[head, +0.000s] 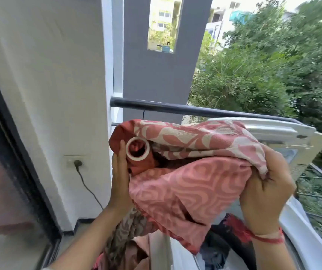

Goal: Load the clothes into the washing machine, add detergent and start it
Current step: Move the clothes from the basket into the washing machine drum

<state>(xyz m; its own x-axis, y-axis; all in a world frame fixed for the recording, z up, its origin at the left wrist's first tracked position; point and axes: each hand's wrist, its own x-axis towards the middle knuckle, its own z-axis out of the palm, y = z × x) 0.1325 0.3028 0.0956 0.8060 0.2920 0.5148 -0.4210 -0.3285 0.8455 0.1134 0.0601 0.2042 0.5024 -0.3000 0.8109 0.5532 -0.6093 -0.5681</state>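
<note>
1. Two hands are raised close to the camera, both on one pink-and-red patterned curtain (191, 184). Left hand (119, 172): fingers straight, laid flat against the bundle's left end. Right hand (267, 191): fingers curled, clutching a bunch of fabric at the right end. One red thread (269, 238) circles the right wrist.
2. Curtain is held in the air above the washing machine (312, 236), not yet in the tub. One white eyelet ring (137, 149) shows, just beside the left fingertips. A brown-patterned cloth (123, 236) hangs below the left wrist; same piece or another, cannot tell.
3. Tub is open at the top. Inside: dark clothes (214, 250) and one red fringed piece (236, 228). Number of garments cannot be told.
4. Lid (284, 133) stands raised behind the curtain, its top edge near the dark balcony rail (175, 108).
5. White wall (49, 94) close on the left: one socket (74, 162), one plug in it, one cord (90, 190) running down. Dark-framed glass door (4, 172) further left.
6. Beyond the rail: one grey pillar (156, 78), trees (273, 65), buildings.
</note>
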